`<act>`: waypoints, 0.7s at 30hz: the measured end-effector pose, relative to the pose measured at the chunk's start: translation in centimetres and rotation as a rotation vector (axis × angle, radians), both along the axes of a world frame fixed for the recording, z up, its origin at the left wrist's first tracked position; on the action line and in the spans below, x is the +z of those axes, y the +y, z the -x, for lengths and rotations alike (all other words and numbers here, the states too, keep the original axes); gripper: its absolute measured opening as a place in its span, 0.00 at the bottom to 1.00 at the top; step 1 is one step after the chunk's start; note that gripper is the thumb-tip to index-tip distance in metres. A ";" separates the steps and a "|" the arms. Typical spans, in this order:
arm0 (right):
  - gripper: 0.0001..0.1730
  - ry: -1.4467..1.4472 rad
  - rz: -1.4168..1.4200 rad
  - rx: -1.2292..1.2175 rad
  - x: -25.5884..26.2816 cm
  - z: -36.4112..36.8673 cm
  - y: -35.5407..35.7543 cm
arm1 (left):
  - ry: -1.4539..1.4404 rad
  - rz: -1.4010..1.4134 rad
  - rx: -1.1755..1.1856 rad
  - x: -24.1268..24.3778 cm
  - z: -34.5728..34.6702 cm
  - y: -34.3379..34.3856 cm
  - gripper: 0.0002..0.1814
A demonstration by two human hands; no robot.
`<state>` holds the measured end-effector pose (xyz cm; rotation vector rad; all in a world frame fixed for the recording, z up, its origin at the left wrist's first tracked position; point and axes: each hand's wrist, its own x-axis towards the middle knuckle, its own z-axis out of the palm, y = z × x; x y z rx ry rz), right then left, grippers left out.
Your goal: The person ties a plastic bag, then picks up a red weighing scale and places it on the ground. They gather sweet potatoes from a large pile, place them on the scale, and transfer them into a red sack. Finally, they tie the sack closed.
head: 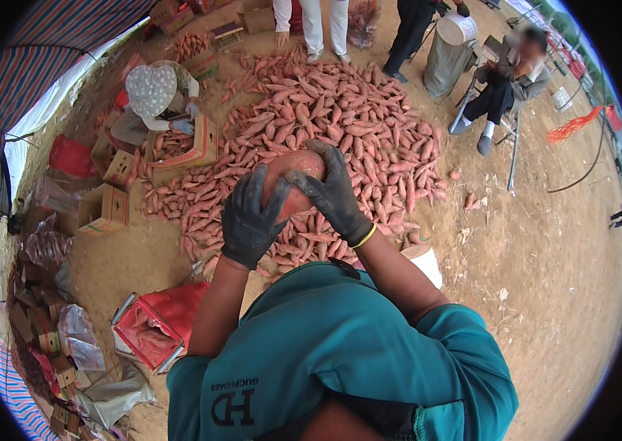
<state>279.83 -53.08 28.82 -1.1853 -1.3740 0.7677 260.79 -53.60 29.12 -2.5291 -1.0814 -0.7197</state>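
A large, rounded sweet potato [294, 165] is held up between my two hands, in front of my chest. My left hand [250, 218], in a black work glove, grips its left side with the fingers spread over it. On its right side lies my right hand [335, 193], also in a black glove with a yellow cuff edge, its thumb or a finger across the front. Beneath and beyond the hands spreads a big heap of reddish sweet potatoes [366, 127] on bare soil.
A person in a patterned hat [151, 88] crouches beside a cardboard box [206, 143] of sweet potatoes. Others stand behind the heap; one sits at right. An empty cardboard box [104, 209], a red bag in a metal frame [151, 325] and a white bucket [424, 264] stand nearer.
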 end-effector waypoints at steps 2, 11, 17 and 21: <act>0.23 -0.146 -0.107 -0.075 -0.3 0.0 0.3 | -0.014 0.004 0.019 0.0 -0.2 -0.1 0.43; 0.21 0.780 0.229 0.179 -1.3 -0.7 0.8 | -0.382 0.077 0.001 -0.6 0.4 -1.2 0.46; 0.23 1.266 0.334 0.550 -1.7 1.6 1.0 | -0.688 0.446 -0.046 -0.5 0.9 -0.8 0.40; 0.30 1.338 0.570 0.500 -3.8 1.9 2.3 | -1.185 0.918 -0.107 -1.5 2.3 -0.9 0.27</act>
